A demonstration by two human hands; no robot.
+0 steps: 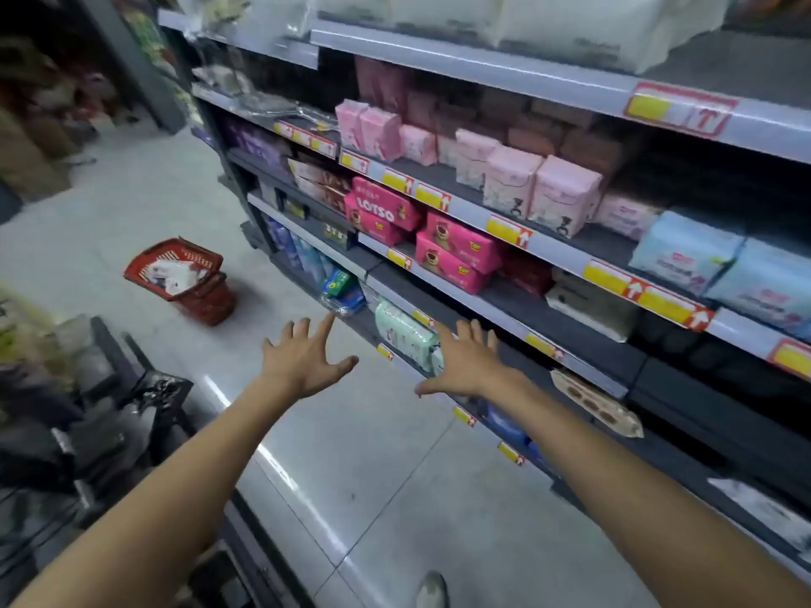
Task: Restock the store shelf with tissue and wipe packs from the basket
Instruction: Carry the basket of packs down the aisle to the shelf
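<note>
Head view is showing both hands spread and holding nothing: the left hand [303,364] is hovering over the floor, while the right hand [467,364] is hanging just beside a mint-green wipe pack [406,335] on the low shelf [489,435], probably to straighten it. The red basket [210,305] is sitting well apart down the aisle, with white packs [173,274] lying inside.
</note>
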